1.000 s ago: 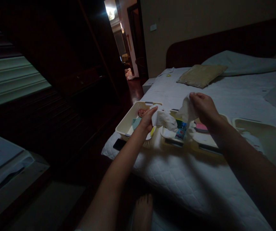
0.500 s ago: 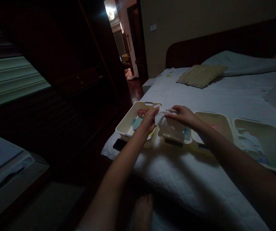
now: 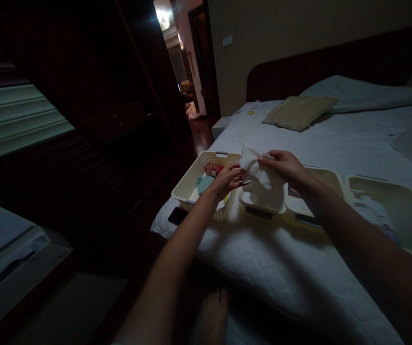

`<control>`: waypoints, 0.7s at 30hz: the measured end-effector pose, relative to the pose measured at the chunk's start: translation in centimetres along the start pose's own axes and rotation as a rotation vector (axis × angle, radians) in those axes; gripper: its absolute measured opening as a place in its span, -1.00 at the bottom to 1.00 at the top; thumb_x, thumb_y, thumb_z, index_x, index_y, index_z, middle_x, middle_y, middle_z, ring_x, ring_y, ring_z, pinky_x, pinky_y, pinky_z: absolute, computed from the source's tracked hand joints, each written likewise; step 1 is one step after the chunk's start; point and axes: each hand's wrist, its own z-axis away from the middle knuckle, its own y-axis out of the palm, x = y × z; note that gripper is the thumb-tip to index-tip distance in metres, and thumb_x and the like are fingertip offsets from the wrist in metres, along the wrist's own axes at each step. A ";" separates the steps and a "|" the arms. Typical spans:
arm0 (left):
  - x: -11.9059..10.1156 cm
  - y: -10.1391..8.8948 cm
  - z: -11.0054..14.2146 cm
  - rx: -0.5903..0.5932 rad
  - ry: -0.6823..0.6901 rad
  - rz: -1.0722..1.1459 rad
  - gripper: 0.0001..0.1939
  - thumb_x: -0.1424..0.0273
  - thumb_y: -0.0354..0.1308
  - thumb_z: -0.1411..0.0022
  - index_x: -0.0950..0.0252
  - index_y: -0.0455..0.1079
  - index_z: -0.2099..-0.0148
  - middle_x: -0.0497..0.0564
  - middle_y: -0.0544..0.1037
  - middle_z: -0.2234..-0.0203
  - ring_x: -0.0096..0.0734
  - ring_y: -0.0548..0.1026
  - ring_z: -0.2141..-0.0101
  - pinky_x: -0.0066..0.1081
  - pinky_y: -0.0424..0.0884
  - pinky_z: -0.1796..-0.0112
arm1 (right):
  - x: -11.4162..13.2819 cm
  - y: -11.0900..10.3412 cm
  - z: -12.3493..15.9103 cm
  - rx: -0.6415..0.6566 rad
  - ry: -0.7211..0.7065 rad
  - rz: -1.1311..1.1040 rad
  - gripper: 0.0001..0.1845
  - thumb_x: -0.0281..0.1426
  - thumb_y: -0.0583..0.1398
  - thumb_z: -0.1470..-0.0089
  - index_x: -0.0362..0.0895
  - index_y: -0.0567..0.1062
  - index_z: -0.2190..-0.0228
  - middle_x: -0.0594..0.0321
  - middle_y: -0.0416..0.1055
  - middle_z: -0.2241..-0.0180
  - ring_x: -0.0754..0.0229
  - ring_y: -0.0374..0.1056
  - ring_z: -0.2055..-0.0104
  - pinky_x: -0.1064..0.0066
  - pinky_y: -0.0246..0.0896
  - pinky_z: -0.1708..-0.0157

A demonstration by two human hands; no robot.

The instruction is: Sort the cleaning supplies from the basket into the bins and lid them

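White tissue-like sheet [image 3: 254, 166] is pinched in our right hand [image 3: 284, 166]; we cannot tell whether our left hand [image 3: 226, 180], alongside, grips it.

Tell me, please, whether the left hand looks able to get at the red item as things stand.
Probably yes: the red item lies in the open-topped basket, close by the left hand, with nothing seen lying on top.

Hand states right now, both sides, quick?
Left hand: fingers parted beside the thin white sheet; whether it grips cannot be told.
Right hand: closed, pinching the sheet.
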 end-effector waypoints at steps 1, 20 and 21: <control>0.2 0.0 -0.1 0.005 0.015 -0.026 -0.70 0.57 0.24 0.06 0.32 0.30 0.23 -0.05 0.50 0.42 -0.48 0.50 0.40 -0.33 0.43 0.20 | 0.1 0.0 0.1 -0.001 0.019 -0.032 -0.72 -0.19 0.26 0.12 -0.16 0.41 0.48 0.27 0.34 0.58 0.30 0.20 0.60 0.46 0.02 0.60; -0.5 -0.8 -0.2 0.008 0.201 -0.049 -0.78 0.45 0.22 0.11 0.35 0.48 0.31 -0.03 0.53 0.44 -0.48 0.50 0.40 -0.36 0.42 0.21 | -2.0 -0.4 0.4 0.151 0.153 -0.053 -0.74 -0.22 0.23 0.02 -0.18 0.43 0.43 0.21 0.38 0.59 0.29 0.23 0.61 0.46 0.07 0.61; -0.5 -0.8 -0.2 0.028 0.199 -0.044 -0.79 0.45 0.20 0.11 0.36 0.48 0.32 -0.01 0.54 0.45 -0.44 0.52 0.39 -0.34 0.42 0.19 | -2.1 -0.5 0.3 0.151 0.148 -0.048 -0.73 -0.20 0.22 0.02 -0.18 0.43 0.43 0.20 0.39 0.58 0.28 0.24 0.60 0.46 0.07 0.61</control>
